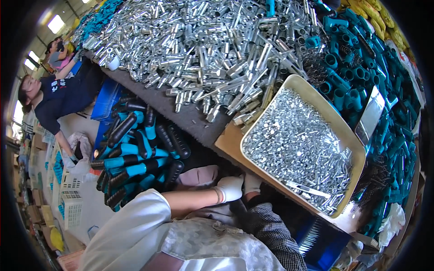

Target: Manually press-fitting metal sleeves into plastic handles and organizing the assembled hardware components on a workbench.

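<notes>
Both gloved hands sit low in the lap, under the table edge: the left hand [229, 188] in a white glove is curled loosely, and the right hand [252, 183] is pressed close beside it, but whether either grips anything I cannot tell, since the fingers point away and down into shadow. Just beyond the fingertips juts the brown board [230, 142] carrying a cream tray [335, 121] heaped with small shiny nuts, set within easy reach so a hand need only lift to scoop. To the left of the fingers a crate of black-and-teal handles [135, 156] stands at knee level, seemingly parked where pieces can be taken or dropped. Farther off, the dark mat [181, 113] bears a wide heap of silver metal tubes [203, 49], and teal plastic sleeves [361, 81] bank up along the right. Far left, white perforated crates [71, 205] and cardboard boxes line the floor, where another person in a dark shirt [63, 97] works.
</notes>
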The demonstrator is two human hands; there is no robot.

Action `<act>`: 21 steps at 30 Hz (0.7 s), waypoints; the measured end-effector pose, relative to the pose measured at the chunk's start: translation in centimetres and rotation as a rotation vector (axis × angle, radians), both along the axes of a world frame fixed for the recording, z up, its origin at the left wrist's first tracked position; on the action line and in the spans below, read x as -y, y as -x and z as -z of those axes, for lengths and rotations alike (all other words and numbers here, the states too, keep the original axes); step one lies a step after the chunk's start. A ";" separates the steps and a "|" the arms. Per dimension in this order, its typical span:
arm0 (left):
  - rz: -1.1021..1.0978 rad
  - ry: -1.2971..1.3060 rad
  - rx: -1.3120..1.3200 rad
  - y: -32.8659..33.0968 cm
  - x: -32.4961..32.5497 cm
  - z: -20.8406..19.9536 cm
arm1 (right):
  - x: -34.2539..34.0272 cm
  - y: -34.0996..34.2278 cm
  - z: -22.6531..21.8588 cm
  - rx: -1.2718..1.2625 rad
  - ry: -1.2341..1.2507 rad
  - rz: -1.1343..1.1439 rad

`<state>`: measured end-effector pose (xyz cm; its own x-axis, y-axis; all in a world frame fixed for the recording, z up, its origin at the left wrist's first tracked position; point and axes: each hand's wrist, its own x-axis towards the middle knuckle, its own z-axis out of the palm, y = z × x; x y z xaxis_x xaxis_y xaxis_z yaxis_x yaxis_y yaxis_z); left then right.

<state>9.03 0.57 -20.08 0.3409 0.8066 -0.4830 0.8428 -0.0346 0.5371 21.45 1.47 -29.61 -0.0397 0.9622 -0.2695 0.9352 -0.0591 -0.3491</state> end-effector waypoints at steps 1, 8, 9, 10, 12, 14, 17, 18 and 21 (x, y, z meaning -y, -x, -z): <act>0.071 0.025 -0.004 0.2 -0.2 -0.8 | -0.2 -1.4 0.6 -0.063 -0.011 -0.043; 0.147 -0.241 0.233 12.9 -1.1 -22.6 | 5.3 -9.4 -1.9 -1.489 0.194 0.451; 0.121 -0.359 0.159 15.1 -0.3 -25.9 | 5.6 -9.6 -2.3 -1.619 0.262 0.664; 0.075 -0.500 0.177 16.9 0.5 -28.4 | 6.0 -10.3 -3.0 -1.733 0.320 0.896; 0.005 -0.654 0.073 20.0 2.9 -34.0 | 5.9 -9.4 -4.7 -1.736 0.250 0.835; -0.160 -0.710 -0.046 22.0 6.2 -38.4 | 5.8 -8.1 -4.9 -1.572 0.271 0.758; -0.233 -0.843 -0.106 23.4 8.3 -39.9 | 5.7 -7.2 -5.0 -1.514 0.333 0.741; -0.239 -0.846 -0.110 23.5 8.8 -40.0 | 5.4 -6.9 -5.0 -1.466 0.349 0.703; -0.404 -0.798 -0.062 23.8 9.9 -40.7 | 5.8 -6.8 -5.5 -1.503 0.340 0.676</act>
<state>-14.76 -9.30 20.60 -0.0502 0.9630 0.2650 0.8984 -0.0724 0.4332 28.28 -4.33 -24.11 -0.0702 0.8232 -0.5634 -0.4153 -0.5376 -0.7338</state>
